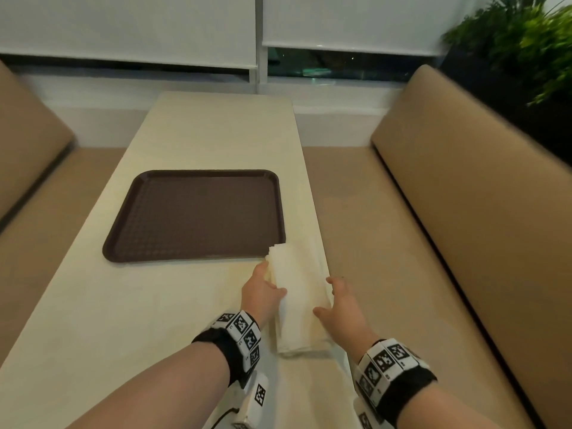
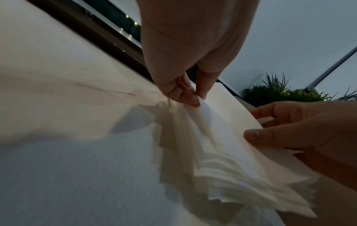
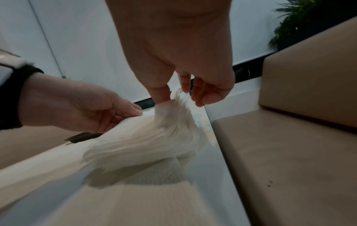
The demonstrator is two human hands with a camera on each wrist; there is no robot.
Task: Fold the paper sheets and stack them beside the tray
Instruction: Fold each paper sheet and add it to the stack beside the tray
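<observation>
No readable text

I see only black-and-white square code markers on my two wrist bands [image 1: 244, 335]; their small letters are too blurred to read.

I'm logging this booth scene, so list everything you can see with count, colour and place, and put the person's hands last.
table: one, cream, centre, between the benches.
tray: one, dark brown, on the table, nothing in it.
papers: one stack, white, at the table's right edge beside the tray's near right corner; number of sheets cannot be told.
benches: two, tan, either side of the table.
blinds: two, white, over the window behind.
plant: one, green, top right.
wrist bands: two, black with white marker tiles, on the wrists.
left hand: pinches the papers' left edge.
right hand: fingers loosely curled at the papers' right edge.
</observation>
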